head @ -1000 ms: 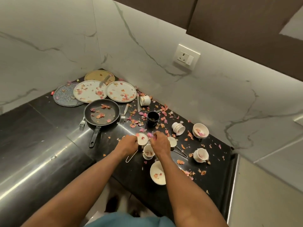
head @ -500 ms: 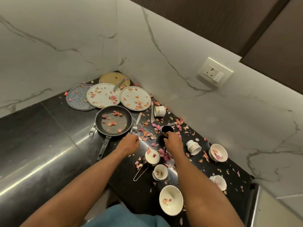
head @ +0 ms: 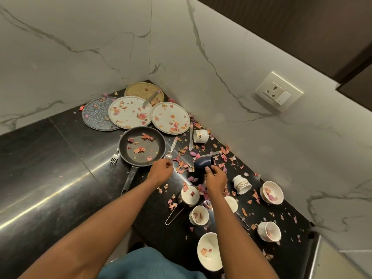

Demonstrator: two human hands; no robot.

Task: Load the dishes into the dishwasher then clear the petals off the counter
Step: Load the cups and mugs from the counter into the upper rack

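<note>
Meanwhile, at the centre of the frame, the right hand point(head: 216, 178) grips a dark blue cup point(head: 203, 163), fingers curled round its lower side; the cup is tipped, its mouth turned toward the left of the frame, and whether it rests on the black table point(head: 60, 178) or hangs just above it cannot be told. Just to the left, the left hand point(head: 161, 171) hovers with fingers loosely curled, its tips close together near the tines of a fork point(head: 172, 148); whether they pinch anything is too small to tell. That fork's long axis runs up and slightly right from the left hand, beside a black frying pan point(head: 142, 147) whose handle points down toward the lower left. A second fork point(head: 114, 158) lies against the pan's left edge. Beyond, in the corner at upper centre, four plates overlap: two white plates point(head: 130, 113) point(head: 171, 117), a speckled grey plate point(head: 94, 115) and a tan plate point(head: 141, 90). Petals point(head: 181, 168) scatter across all of it. Below and right of the right hand stand white bowls and cups, among them a large bowl point(head: 209, 251) at bottom centre. No dishwasher is in view. By this reading, loading has barely begun: the cup lies with the right hand, the fork and pan nearer the left.
</note>
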